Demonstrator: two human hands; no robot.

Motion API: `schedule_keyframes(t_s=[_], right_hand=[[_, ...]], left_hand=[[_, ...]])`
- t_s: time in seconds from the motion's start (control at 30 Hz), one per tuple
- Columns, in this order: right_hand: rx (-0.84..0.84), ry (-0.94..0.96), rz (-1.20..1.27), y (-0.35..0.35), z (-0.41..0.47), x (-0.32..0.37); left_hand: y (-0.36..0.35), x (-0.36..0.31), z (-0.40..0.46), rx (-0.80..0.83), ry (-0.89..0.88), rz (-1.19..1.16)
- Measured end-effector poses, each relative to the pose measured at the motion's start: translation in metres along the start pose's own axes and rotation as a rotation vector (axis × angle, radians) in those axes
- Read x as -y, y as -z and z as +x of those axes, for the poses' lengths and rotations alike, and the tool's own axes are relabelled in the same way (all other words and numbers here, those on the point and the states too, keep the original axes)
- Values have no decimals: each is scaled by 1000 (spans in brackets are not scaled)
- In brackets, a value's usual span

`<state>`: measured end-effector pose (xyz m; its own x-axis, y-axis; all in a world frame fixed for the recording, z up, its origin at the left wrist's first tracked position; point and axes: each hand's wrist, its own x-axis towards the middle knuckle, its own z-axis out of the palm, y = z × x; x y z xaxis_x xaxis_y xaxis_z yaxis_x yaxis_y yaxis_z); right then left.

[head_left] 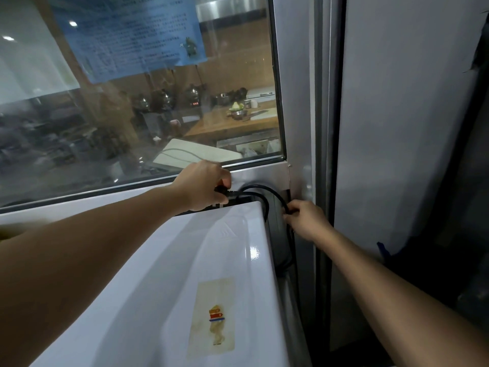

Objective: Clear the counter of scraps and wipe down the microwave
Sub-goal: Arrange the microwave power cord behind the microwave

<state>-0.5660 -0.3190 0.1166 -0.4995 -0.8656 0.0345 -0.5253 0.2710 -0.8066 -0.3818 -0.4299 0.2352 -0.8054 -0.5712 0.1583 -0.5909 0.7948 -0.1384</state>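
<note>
The window (137,102) filled the view from 9 to 1 o'clock, w/ a blue printed notice (127,35) taped inside and a kitchen visible beyond the glass. A grey metal panel (397,128) ran down the 3 o'clock side. The microwave (185,274), white and glossy, sat at 6 o'clock, its top reaching back to the window sill; a worn yellowed sticker (213,319) lay on that top toward 5 o'clock. Both forearms reached in from the bottom corners. The left hand (202,185), at centre, had its fingers curled and pinching the black plug (225,192) just behind the microwave's rear edge; whether the plug was seated in a socket couldn't be told. The right hand (304,221), at 4 o'clock of the left, had its fingers closed round the black cord (267,192), which looped from the plug over and down the gap beside the microwave's right side. Progress, as a judgement: early. This looked like dealing w/ the power lead ahead of wiping. No cloth in view, no wiping evident on the top, sticker still grubby. The counter and any scraps weren't in view, so that part couldn't be judged.
</note>
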Motion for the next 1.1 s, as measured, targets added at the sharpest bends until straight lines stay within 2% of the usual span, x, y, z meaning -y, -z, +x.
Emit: schedule_keyframes(t_s=[0.2, 0.37, 0.47, 0.57, 0.8, 1.1], right_hand=[[50, -154, -53, -12, -2, -15], [-26, -242, 236, -24, 14, -11], [-12, -285, 448, -29, 20, -5], [11, -321, 515, -36, 19, -7], [237, -329, 438, -48, 10, -13], [229, -294, 211, -25, 2, -4]], left_hand=[[-2, 2, -2, -36, -22, -2], [2, 1, -2, -35, -42, 26], [4, 4, -4, -47, -41, 38], [3, 8, -5, -43, -34, 36], [-2, 12, -7, -30, -47, 35], [-6, 14, -14, -72, -1, -8]])
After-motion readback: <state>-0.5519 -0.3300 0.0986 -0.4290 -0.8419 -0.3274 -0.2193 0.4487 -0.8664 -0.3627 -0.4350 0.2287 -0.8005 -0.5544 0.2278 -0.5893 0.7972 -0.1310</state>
